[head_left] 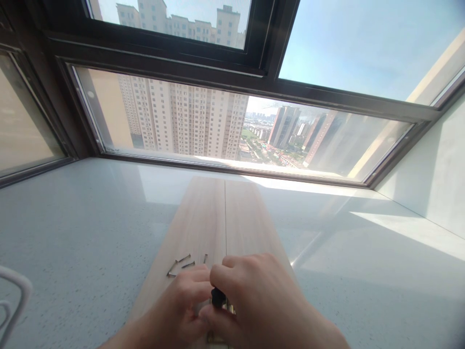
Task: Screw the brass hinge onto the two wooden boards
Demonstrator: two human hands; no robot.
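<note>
At the near end of two wooden boards (247, 218), right hand (254, 288) pinches a black handle (218, 297) beside brass-coloured metal (231, 307); left hand (187, 295) crowds in (grip hidden, can't tell). Screws (188, 265) lie loose on the left board (203, 213), so work looks unfinished; anything fastened is hidden.

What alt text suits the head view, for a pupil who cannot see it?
A person's left hand and right hand are close together over two pale boards, the right gripping what looks like a black handle; a brass-coloured piece is partly hidden beneath. Loose screws lie on the left board, and a window beyond shows tall buildings.
</note>
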